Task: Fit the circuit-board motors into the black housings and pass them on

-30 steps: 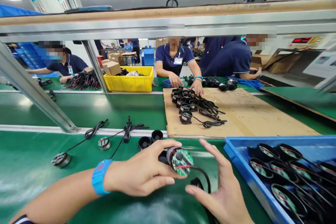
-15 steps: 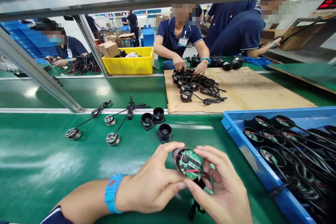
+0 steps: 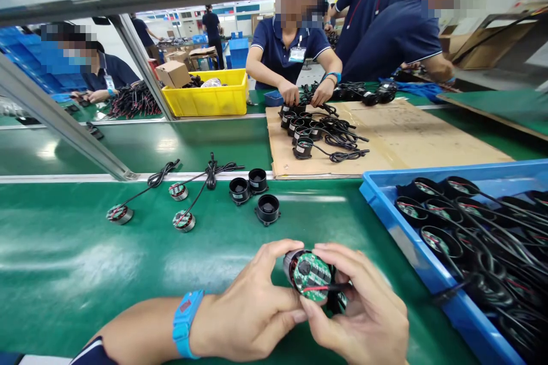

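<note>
The motor (image 3: pixel 307 275) is pinched above the green table (image 3: pixel 128 274) by the left hand (image 3: pixel 252 296) and right hand (image 3: pixel 368 302); two-handed positioning seems in hand, and a steady grip with the wire (image 3: pixel 327 287) unstrained is called for next

Single head-worn view, looking forward and down over green bench (image 3: pixel 141 262). Left hand (image 3: pixel 252 311) and right hand (image 3: pixel 368 308) close, low in frame; blue tray (image 3: pixel 385 182) near, cut by right edge; co-worker (image 3: pixel 278 51) farther off, across bench.
</note>
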The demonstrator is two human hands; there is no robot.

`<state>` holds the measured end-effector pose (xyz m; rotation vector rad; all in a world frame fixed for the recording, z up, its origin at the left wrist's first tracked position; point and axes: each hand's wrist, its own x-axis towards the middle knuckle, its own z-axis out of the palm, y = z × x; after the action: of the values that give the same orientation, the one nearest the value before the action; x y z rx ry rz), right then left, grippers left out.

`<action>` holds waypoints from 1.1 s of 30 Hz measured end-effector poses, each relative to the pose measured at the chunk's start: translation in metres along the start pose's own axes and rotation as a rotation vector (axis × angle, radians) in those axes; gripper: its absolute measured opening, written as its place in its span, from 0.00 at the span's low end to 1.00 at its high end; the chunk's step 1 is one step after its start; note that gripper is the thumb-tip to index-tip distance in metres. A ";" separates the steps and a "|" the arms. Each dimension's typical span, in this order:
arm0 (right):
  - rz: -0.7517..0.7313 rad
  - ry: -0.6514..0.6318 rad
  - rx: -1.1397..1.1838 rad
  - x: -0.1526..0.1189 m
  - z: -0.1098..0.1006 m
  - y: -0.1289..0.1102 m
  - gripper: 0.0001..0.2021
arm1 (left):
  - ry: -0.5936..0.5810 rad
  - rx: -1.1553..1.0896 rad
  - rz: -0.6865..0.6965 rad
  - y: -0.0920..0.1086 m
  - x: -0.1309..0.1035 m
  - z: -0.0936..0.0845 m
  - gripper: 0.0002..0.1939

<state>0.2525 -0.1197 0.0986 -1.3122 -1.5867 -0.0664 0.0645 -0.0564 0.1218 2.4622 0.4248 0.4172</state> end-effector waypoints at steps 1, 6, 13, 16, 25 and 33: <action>-0.018 0.007 -0.009 -0.001 0.001 0.001 0.23 | -0.003 -0.005 -0.005 0.000 -0.001 0.001 0.15; 0.066 -0.023 0.060 -0.009 -0.008 0.020 0.20 | 0.076 -0.128 -0.034 -0.020 -0.008 0.016 0.16; 0.307 -0.023 0.070 -0.003 -0.014 0.073 0.18 | 0.239 -0.105 -0.451 -0.099 -0.001 0.035 0.12; 0.319 -0.060 0.121 0.009 -0.002 0.086 0.19 | 0.194 -0.016 -0.427 -0.123 0.012 0.039 0.15; 0.246 -0.296 0.348 0.057 0.022 0.105 0.18 | -0.069 -0.055 -0.112 -0.159 0.043 0.014 0.14; 0.028 -0.652 0.318 0.063 0.048 0.100 0.20 | -0.152 -0.320 0.002 -0.164 0.046 0.004 0.16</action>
<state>0.3040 -0.0072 0.0683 -1.1580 -2.0107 0.6663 0.0742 0.0861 0.0287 2.1650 0.2686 0.2720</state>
